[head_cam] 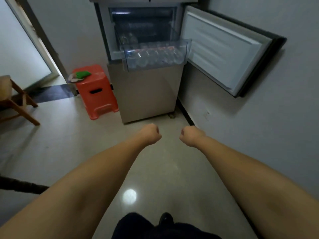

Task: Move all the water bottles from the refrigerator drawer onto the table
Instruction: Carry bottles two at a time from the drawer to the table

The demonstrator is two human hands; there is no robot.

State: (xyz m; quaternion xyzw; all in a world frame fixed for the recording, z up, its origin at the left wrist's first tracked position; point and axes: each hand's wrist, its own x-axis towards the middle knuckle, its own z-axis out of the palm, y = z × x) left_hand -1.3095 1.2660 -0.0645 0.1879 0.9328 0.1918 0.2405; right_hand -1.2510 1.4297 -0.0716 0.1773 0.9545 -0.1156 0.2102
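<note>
In the head view, the refrigerator [145,54] stood at the top centre of the frame with its door [222,49] swung wide to the right. A clear plastic drawer [156,55] was pulled out from the open compartment, and the water bottles [155,56] lay inside it on their sides in a close row, bases toward the camera; more bottles seemed to sit farther back in the dark compartment, though blur made that hard to confirm. No desk appeared anywhere in the frame.

Lower down, in the middle of the frame, both forearms reached forward over the floor. The left hand [150,134] and the right hand [190,136] were each curled into a loose fist, holding nothing, near each other but apart, and well short of the drawer.

By their look, the bottles were thin clear plastic: if full, fairly heavy for their size, somewhat squashy under a hard squeeze, and possibly slick with condensation from the cold. Lying packed side by side, they offered little room for fingers between them, so the outermost bottle was probably the easiest to lift first, gripped round the middle of the body or at the stiffer neck.

An orange plastic stool [95,91] stood left of the refrigerator, and part of a wooden chair [15,100] showed at the left edge.
</note>
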